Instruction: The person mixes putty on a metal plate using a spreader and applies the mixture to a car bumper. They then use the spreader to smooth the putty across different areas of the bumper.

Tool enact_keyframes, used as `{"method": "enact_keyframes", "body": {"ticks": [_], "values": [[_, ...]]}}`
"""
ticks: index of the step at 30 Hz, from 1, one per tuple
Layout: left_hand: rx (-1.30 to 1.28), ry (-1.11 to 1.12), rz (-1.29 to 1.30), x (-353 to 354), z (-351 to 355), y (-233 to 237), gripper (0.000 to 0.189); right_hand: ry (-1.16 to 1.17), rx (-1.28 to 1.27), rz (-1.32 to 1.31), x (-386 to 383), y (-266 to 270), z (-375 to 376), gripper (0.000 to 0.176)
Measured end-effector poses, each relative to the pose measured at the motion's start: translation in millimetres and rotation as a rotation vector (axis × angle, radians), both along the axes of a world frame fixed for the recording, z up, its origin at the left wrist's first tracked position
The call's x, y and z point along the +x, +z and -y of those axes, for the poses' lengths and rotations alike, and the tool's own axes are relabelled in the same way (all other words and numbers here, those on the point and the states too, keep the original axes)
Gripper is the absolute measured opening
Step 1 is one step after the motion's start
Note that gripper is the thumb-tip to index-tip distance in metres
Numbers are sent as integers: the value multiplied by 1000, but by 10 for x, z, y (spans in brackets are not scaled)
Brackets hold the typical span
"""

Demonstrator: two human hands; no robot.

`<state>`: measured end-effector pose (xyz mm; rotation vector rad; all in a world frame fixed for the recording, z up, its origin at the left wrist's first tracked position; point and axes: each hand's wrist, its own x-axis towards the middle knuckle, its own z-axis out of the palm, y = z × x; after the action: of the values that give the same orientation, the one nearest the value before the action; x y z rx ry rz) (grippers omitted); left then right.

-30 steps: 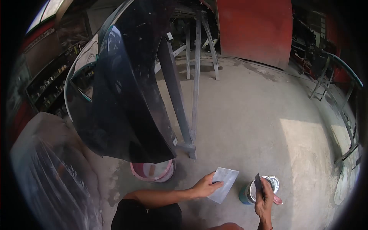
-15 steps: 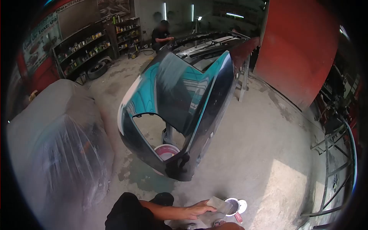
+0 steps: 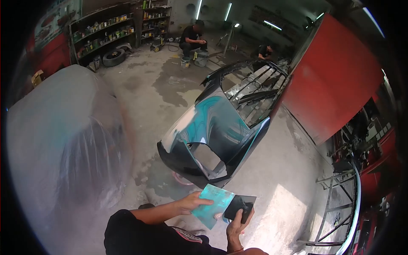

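Note:
My left hand (image 3: 190, 204) grips the edge of a flat teal sheet (image 3: 211, 203) with a smeared, shiny surface, the thumb lying on top. My right hand (image 3: 236, 228) holds a flat black plate (image 3: 241, 205) with the thumb pressed against its face. The two flat pieces meet or overlap side by side in front of me. A small pale pinkish patch shows by the sheet's right edge; I cannot make out what it is. Just beyond stands a large car bumper shell (image 3: 221, 110), dark with teal and pale areas and an opening at its near end.
A plastic-draped vehicle-sized shape (image 3: 85, 127) stands at left. One person (image 3: 193, 38) squats by buckets (image 3: 201, 58) at the back; another person (image 3: 264, 52) is behind the shell. A red panel (image 3: 335, 80) and metal frame (image 3: 335, 204) are at right. Shelves (image 3: 104, 34) hold cans.
My left hand has risen from beside the open pot near the floor with the flat sheet. My right hand has come into view with the black plate. The view has shifted and tilted.

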<state>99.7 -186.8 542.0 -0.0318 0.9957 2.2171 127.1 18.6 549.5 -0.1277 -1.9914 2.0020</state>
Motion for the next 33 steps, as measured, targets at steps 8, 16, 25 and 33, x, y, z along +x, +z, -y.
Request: {"method": "enact_keyframes", "body": {"ticks": [8,16,25,33], "values": [[106,272,170,335,2225,347,44,210,-307,180,-368,232,2577,31],[84,463,35,14,3672,689,41,450,-124,169,-862,497,3844,27],[-67,662,-97,-1178,4563,521,39,270,381,117,-2037,480,3734,14],[-151,702,-136,-2741,4919,521,42,-376,1038,-367,-3894,829,2723,16]]}}
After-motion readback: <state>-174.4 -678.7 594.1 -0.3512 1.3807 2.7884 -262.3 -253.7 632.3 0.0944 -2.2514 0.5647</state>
